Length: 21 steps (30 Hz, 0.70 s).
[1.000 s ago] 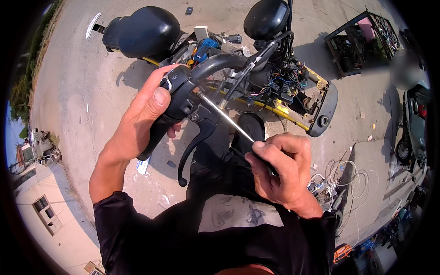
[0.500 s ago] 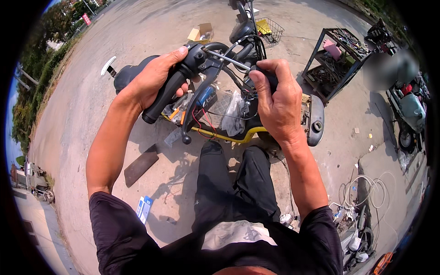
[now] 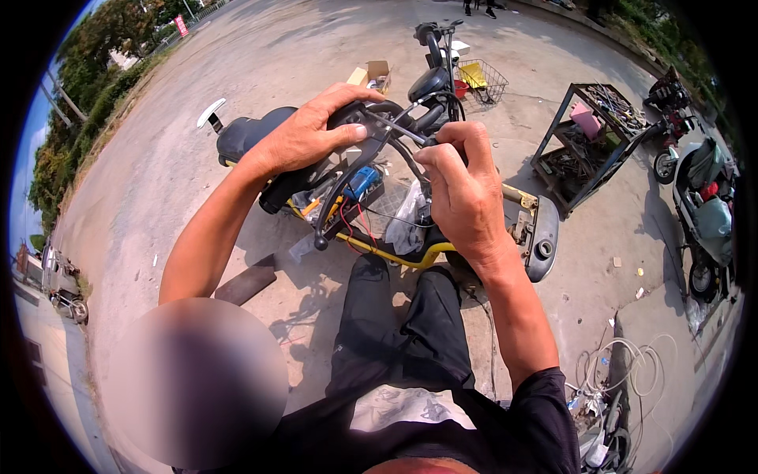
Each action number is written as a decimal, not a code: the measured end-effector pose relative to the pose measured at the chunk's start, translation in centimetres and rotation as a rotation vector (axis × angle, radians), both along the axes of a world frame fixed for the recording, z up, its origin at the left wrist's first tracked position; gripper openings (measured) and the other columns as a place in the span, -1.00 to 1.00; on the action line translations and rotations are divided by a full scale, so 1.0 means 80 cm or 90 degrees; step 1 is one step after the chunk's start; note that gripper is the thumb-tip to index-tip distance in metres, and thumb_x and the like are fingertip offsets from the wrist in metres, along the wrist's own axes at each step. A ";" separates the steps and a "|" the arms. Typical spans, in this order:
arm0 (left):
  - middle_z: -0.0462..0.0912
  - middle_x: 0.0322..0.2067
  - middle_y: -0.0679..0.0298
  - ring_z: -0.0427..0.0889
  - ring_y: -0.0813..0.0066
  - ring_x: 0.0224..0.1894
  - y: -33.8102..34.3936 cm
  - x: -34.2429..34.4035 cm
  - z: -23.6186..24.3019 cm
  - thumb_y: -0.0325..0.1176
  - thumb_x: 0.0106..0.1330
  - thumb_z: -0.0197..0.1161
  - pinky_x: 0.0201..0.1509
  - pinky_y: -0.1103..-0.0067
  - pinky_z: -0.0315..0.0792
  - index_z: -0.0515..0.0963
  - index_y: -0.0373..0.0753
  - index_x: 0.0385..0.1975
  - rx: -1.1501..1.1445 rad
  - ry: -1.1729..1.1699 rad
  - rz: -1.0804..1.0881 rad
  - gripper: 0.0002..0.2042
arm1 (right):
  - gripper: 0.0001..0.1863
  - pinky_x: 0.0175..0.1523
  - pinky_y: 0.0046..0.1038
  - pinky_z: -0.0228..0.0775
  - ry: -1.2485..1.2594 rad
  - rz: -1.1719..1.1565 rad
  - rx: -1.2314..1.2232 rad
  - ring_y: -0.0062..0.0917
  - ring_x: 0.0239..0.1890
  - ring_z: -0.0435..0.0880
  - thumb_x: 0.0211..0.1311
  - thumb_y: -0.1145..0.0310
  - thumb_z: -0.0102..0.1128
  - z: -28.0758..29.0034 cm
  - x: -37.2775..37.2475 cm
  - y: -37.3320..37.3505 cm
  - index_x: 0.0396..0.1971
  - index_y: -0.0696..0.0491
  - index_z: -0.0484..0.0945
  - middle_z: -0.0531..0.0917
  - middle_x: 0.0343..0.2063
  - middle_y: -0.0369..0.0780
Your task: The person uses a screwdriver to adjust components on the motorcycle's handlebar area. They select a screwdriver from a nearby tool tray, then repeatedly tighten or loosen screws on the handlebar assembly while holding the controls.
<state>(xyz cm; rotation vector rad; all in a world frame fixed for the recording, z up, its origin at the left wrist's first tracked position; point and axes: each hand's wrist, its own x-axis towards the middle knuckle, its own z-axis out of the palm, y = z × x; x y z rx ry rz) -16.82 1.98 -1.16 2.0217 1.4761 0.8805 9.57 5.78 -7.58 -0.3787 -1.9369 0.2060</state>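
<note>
My left hand [image 3: 320, 130] closes over the dark switch housing on the handlebar, with its thumb pressed along the near side. The black rubber grip [image 3: 276, 193] runs out below that hand, and a curved brake lever [image 3: 335, 189] hangs beside it. My right hand [image 3: 467, 182] pinches a screwdriver [image 3: 399, 129], whose metal shaft points left toward the housing. Its handle is mostly hidden by my fingers, and the tip's contact is not clear. Beneath both hands stands the stripped electric scooter with a yellow frame [image 3: 430, 254], red wires and a blue part [image 3: 363, 182].
A metal tool cart [image 3: 564, 150] full of tools stands at the right, with a parked scooter [image 3: 707, 205] beyond. A wire basket [image 3: 493, 83] and a cardboard box [image 3: 377, 75] lie behind the handlebar. A dark plank [image 3: 249, 280] and coiled pale hose [image 3: 632, 363] rest on the concrete.
My left hand has slid off the rubber grip up onto the switch housing, its thumb shifting nearer the screwdriver. My right hand's fingers have changed their hold on the screwdriver. The view has shifted.
</note>
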 end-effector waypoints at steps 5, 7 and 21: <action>0.52 0.19 0.26 0.45 0.45 0.24 0.002 0.002 0.000 -0.31 0.34 0.36 0.37 0.51 0.31 0.57 -0.24 0.13 -0.018 -0.024 0.036 -0.61 | -0.70 -0.17 -0.24 0.60 0.107 0.008 -0.156 -0.11 -0.08 0.70 0.33 0.57 0.31 0.007 -0.006 -0.013 0.01 0.17 0.47 0.53 -0.14 -0.05; 0.52 0.19 0.25 0.45 0.44 0.24 0.003 0.000 -0.004 -0.32 0.32 0.37 0.37 0.50 0.30 0.57 -0.25 0.11 -0.006 -0.023 0.042 -0.62 | -0.69 -0.17 -0.22 0.61 0.069 -0.004 -0.231 -0.09 -0.05 0.71 0.34 0.53 0.32 0.003 0.001 -0.014 0.01 0.18 0.46 0.54 -0.15 -0.01; 0.48 0.27 0.19 0.47 0.38 0.25 -0.001 0.002 -0.004 -0.29 0.32 0.40 0.36 0.46 0.34 0.57 -0.21 0.08 0.040 -0.003 0.030 -0.64 | -0.66 -0.18 -0.22 0.58 -0.015 -0.010 -0.217 -0.14 -0.14 0.68 0.26 0.53 0.38 -0.019 0.001 -0.014 -0.02 0.19 0.48 0.54 -0.12 0.00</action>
